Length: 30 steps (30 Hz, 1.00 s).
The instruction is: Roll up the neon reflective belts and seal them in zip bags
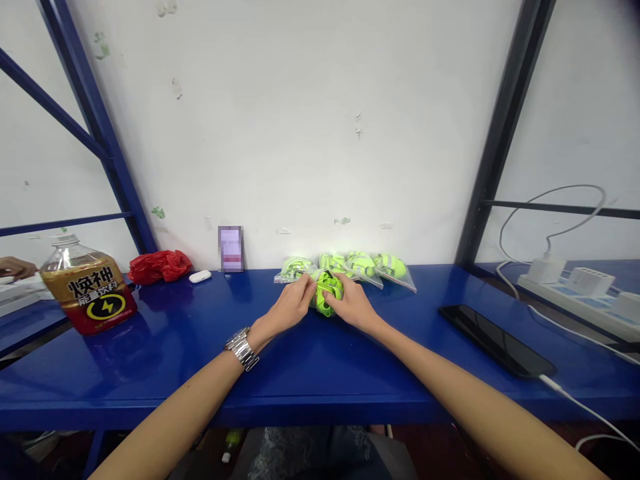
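A crumpled neon yellow-green reflective vest is between my two hands, just above or on the blue tabletop. Clear plastic, apparently a bag around it, shows at its upper left edge. My left hand, with a metal watch on the wrist, pinches that left edge, fingertips together. My right hand wraps round the right side, its thumb pressed on the fabric. Just behind lie several clear bags of similar vests, among them one bagged vest at the left and one at the right.
On the blue table stand a large drink bottle and a red plastic bag. A white earbud case lies near a propped phone. To the right are a black phone on a cable and a power strip. Another person's hand shows at far left.
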Motion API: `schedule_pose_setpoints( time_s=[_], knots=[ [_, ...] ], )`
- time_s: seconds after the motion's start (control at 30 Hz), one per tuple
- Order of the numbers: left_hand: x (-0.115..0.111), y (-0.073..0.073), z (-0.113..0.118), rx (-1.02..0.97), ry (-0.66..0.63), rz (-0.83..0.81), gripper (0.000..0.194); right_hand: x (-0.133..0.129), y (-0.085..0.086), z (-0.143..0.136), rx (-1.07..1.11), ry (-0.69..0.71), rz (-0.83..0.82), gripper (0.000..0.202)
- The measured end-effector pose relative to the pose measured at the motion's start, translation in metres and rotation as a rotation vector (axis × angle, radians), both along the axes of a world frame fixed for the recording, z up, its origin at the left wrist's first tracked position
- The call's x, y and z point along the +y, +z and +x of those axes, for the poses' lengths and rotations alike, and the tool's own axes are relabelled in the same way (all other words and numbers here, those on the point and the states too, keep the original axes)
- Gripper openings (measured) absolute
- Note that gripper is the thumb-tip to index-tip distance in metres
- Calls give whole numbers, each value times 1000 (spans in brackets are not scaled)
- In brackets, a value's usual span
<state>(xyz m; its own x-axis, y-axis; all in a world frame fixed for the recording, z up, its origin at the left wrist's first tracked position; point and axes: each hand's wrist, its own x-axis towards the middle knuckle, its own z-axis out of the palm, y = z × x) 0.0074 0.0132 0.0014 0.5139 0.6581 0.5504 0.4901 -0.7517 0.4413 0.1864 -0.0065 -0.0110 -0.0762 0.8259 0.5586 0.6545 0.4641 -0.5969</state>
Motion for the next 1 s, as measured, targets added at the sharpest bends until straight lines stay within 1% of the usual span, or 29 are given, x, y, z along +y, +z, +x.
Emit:
schedule_pose_setpoints(
  time_s=[0.13, 0.27, 0.33, 0.4, 0.47, 0.57, 0.67, 0.77, 0.83, 0.93, 0.97, 1.0],
  knots=[
    [-1, 1, -1, 118, 22, 108, 17, -2, 0, -2, -26, 45, -1, 43],
    [-7, -3, 2, 169, -1, 187, 15, -1, -3, -3, -34, 133, 39, 36],
    [-11, -5, 4, 204, -15, 220, 14, 0, -4, -4, -68, 132, 54, 33],
    [-14, -6, 5, 234, -22, 252, 12, -1, -4, -5, -125, 73, 51, 32],
    [-16, -6, 6, 242, -24, 272, 12, -1, -4, -8, -178, -17, 36, 34],
    [-16, -5, 8, 227, -35, 253, 13, -1, -4, -9, -230, -125, 27, 36],
    [-15, -5, 12, 170, -18, 182, 15, 3, -3, -4, -251, -135, 44, 36],
    [-12, -6, 16, 106, -2, 111, 16, 4, -1, 6, -209, -51, 71, 39],
    [-9, -8, 14, 82, 13, 88, 16, 2, 2, 13, -163, 75, 67, 46],
    [-4, -8, 5, 64, 50, 84, 18, 0, 5, 22, -93, 305, -13, 59],
    [-2, -8, 2, 63, 51, 83, 18, 1, 4, 24, -71, 348, -37, 62],
    [-1, -7, -1, 63, 47, 86, 18, 2, 3, 25, -51, 362, -51, 64]
  ],
)
